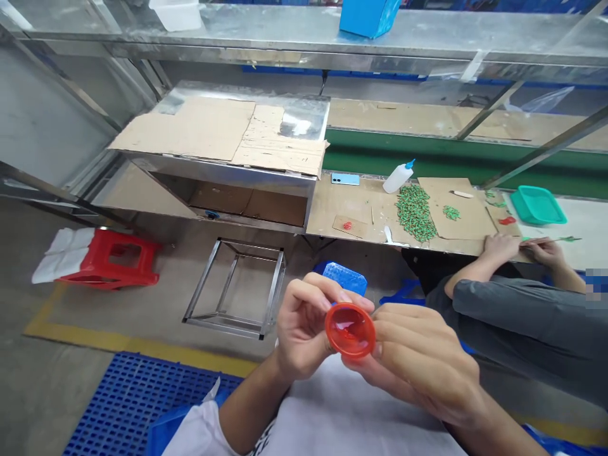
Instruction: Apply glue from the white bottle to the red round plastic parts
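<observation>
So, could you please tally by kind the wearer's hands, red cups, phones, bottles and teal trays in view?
Wearer's left hand and right hand: 2
Red cup: 1
Phone: 1
Bottle: 1
Teal tray: 1
Total: 6

1. The cup [350, 329] is between the left hand [304, 329] and the right hand [418, 361], before the chest [361, 411].
2. Ahead, the shelf [266, 28] runs across, a tub [177, 14] on its left, a bin [370, 18] right of centre.
3. Lower, left of centre, stands the box [228, 165], card [204, 126] on top.
4. Right of it, the bench [327, 206] bears, left to right, phone [345, 179], bottle [397, 178], pile [414, 212] and tray [539, 206].
5. The co-worker [513, 310] is at the bench's near edge, right.
6. On the floor before the box is the frame [223, 329]; left of it, the stool [90, 263] with cloth [59, 253] on its left end.
7. Nearer, at left, lies the mat [118, 399].
</observation>
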`<state>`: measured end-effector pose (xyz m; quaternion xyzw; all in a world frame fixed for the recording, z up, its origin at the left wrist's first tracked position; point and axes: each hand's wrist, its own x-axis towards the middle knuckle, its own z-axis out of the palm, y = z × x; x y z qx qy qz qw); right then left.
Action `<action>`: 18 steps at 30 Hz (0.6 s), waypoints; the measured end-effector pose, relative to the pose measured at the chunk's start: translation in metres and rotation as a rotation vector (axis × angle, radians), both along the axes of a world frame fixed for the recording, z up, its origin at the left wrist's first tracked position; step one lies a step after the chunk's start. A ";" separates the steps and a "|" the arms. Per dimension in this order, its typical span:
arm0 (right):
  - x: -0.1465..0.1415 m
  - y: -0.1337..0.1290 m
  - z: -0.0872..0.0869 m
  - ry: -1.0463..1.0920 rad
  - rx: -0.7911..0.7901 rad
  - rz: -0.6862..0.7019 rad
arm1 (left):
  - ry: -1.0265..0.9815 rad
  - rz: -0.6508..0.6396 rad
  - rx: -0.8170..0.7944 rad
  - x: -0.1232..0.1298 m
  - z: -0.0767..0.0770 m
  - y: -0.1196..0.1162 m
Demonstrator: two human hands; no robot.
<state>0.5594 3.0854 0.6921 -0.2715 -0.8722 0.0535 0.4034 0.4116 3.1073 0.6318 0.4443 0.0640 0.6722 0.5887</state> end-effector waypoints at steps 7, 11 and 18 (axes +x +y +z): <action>0.127 0.036 -0.029 -0.115 -0.078 -0.014 | 0.531 0.167 0.084 0.092 -0.021 0.015; 0.208 0.054 -0.062 -0.211 -0.232 0.000 | 0.820 0.167 -0.048 0.159 -0.039 0.018; 0.297 0.072 -0.104 -0.317 -0.587 0.138 | 1.174 0.151 -0.341 0.246 -0.045 0.010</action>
